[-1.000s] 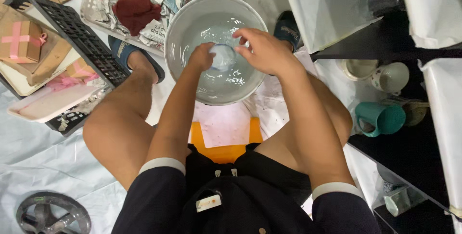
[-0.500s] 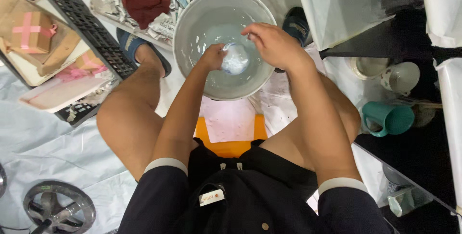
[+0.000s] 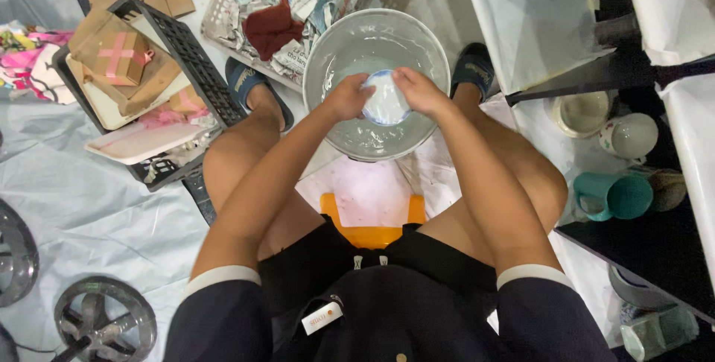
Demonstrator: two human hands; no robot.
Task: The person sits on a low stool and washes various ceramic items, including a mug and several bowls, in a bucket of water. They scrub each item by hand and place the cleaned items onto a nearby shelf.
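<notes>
Taking the large grey basin (image 3: 376, 49) as the reference point: it stands on the floor between the seated person's two sandalled feet and holds a shallow layer of clear water. Over its near half, both hands grip one small white bowl with a blue rim (image 3: 386, 100). The left hand (image 3: 346, 96) is curled around the bowl's left edge, fingers closed on it; the right hand (image 3: 418, 90) is closed over the right edge, thumb on top. The bowl sits above or just at the waterline (which of the two cannot be told). Judged progress: washing of this piece is under way and not finished, since the bowl is not yet out of the basin. Right of the basin, on a low dark shelf, four vessels can be counted: one cream bowl (image 3: 583, 112), one white cup (image 3: 629, 135), one teal mug (image 3: 614, 196) and one brownish cup (image 3: 666, 189) partly hidden; whether they are washed or waiting cannot be told. Beyond the basin, one white basket (image 3: 223, 16) holds crumpled newspaper and one dark red cloth (image 3: 272, 27). Left of the basin, one black crate (image 3: 190, 56) carries flat cardboard pieces. Far left and nearer than the basin, two round metal wheels (image 3: 104, 321) lie on grey sheeting.
</notes>
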